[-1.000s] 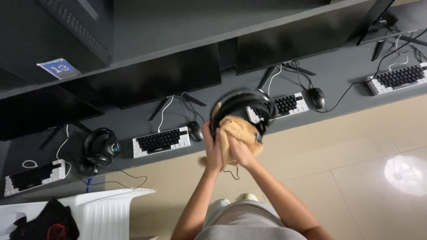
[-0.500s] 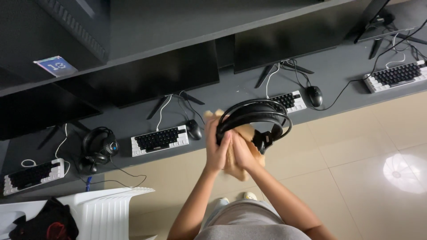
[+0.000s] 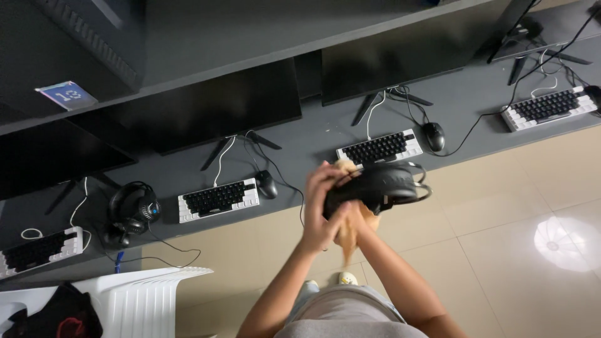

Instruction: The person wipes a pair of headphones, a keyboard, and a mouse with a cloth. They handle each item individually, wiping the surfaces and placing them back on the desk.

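I hold a black over-ear headset (image 3: 375,186) in front of my body, above the tiled floor. My left hand (image 3: 320,206) grips its left side, fingers curled over the top of one ear cup. A tan cloth (image 3: 350,231) is bunched under the headset, and my right hand (image 3: 358,216) is pressed into that cloth beneath the headset, mostly hidden by it. A bit of the cloth also shows above the headset near my left fingers. The headset's cable trails off to the right.
A long dark desk (image 3: 476,100) carries several monitors, black-and-white keyboards (image 3: 218,199), mice (image 3: 433,135) and cables. Another black headset (image 3: 130,209) lies on the desk at left. A white plastic chair (image 3: 144,300) with dark clothing stands at bottom left.
The headset has turned from upright with its band arched overhead to lying sideways, and it has shifted a little to the right. Both hands stayed on it with the cloth.
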